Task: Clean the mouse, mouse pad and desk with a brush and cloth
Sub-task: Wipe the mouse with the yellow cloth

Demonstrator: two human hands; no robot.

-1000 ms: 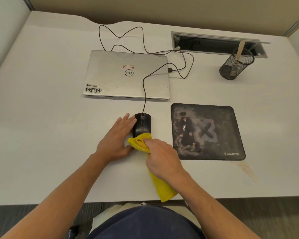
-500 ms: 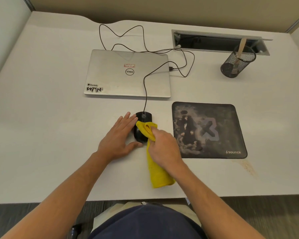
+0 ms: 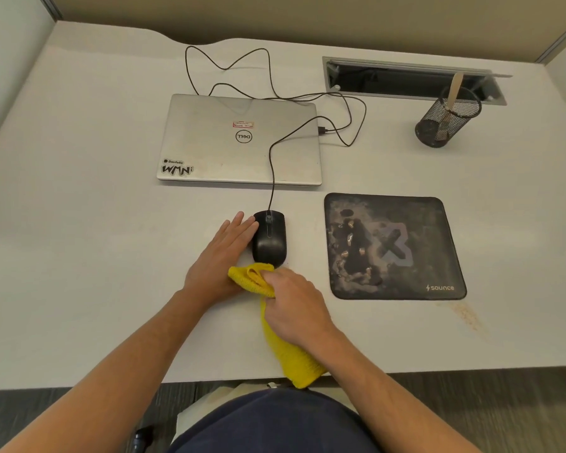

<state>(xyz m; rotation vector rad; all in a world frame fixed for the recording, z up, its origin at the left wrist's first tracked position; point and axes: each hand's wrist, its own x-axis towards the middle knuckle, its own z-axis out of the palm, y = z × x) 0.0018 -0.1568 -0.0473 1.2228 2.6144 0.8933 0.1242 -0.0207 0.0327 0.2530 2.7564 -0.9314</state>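
Cloth (image 3: 288,351) back off mouse (image 3: 270,238); wooden stick (image 3: 454,89) in mesh cup (image 3: 446,124).

1. Your mouse (image 3: 270,238) sits on the table (image 3: 79,256), left of the mouse pad (image 3: 394,246).
2. The laptop (image 3: 241,140) lies behind the mouse.
3. The pen holder (image 3: 446,122) stands behind the pad.
4. The cloth (image 3: 285,338) lies before the mouse.

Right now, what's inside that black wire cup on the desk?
A pale flat stick pokes out of the black mesh cup. Through the mesh something stick-like reaches down; what it is cannot be told. The bottom is too dark to see.
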